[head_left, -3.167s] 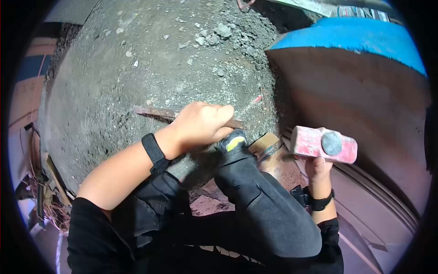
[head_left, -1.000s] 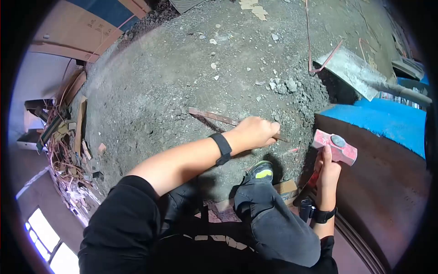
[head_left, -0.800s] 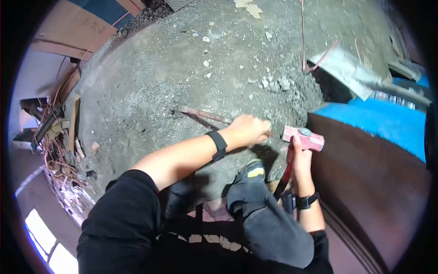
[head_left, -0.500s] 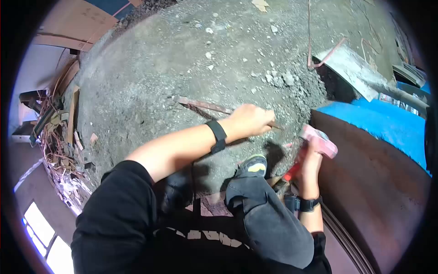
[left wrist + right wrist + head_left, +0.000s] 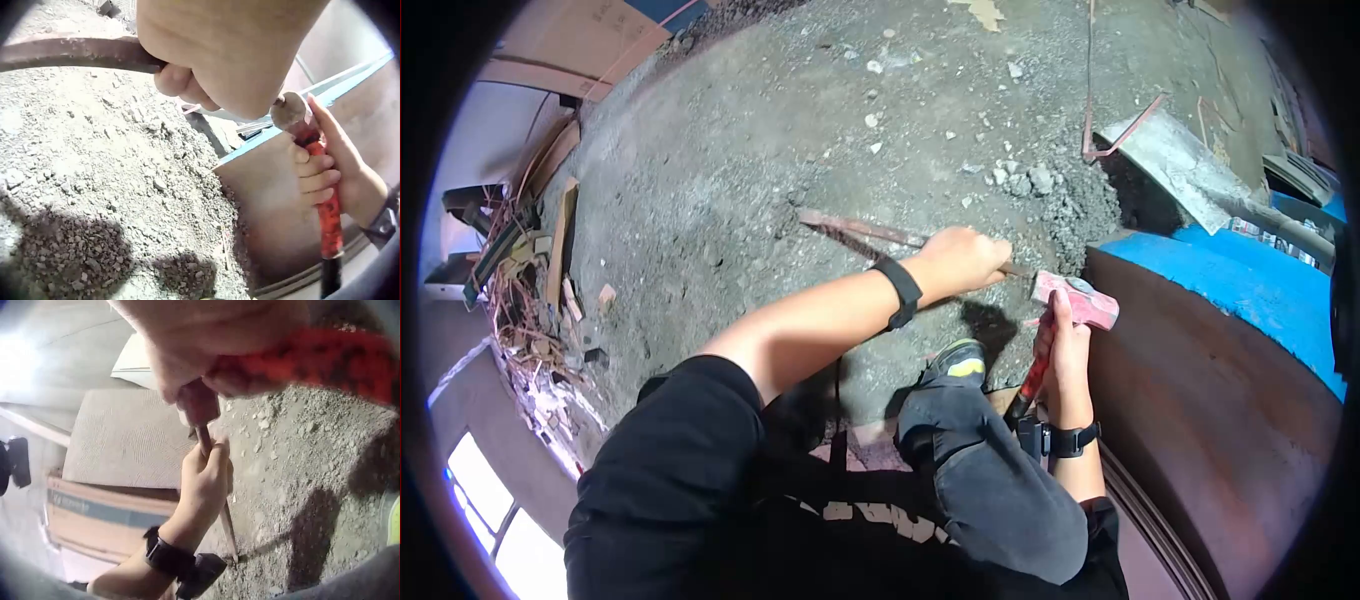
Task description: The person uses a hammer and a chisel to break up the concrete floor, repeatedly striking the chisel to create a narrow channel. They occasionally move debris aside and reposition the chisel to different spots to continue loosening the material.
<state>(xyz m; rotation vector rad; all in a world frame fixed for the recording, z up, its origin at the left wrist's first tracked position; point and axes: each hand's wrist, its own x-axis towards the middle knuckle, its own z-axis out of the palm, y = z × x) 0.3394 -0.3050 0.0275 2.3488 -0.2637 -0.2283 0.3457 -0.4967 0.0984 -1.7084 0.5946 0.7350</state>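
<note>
My left hand (image 5: 960, 262) grips a rusty metal bar (image 5: 865, 229) near its right end. The bar's far tip meets the gravelly ground (image 5: 275, 494), seen in the right wrist view. My right hand (image 5: 1068, 345) holds a hammer by its red and black handle (image 5: 330, 219), close under the head. The pink, worn hammer head (image 5: 1090, 303) is at the bar's near end, just right of my left hand; in the right wrist view the two look in contact. Fingers curl round the handle in the left wrist view.
A blue-topped brown block (image 5: 1200, 340) stands at the right. Behind it lie a whitish board (image 5: 1170, 165) and grey rubble (image 5: 1080, 205). Wood scraps and debris (image 5: 525, 320) line the left side, with a cardboard box (image 5: 580, 40) at upper left. My shoe (image 5: 960, 362) is below the bar.
Since half a second ago, the hammer has moved slightly left and up, up to the bar's end. My left hand still grips the bar and appears shifted slightly right with the view.
</note>
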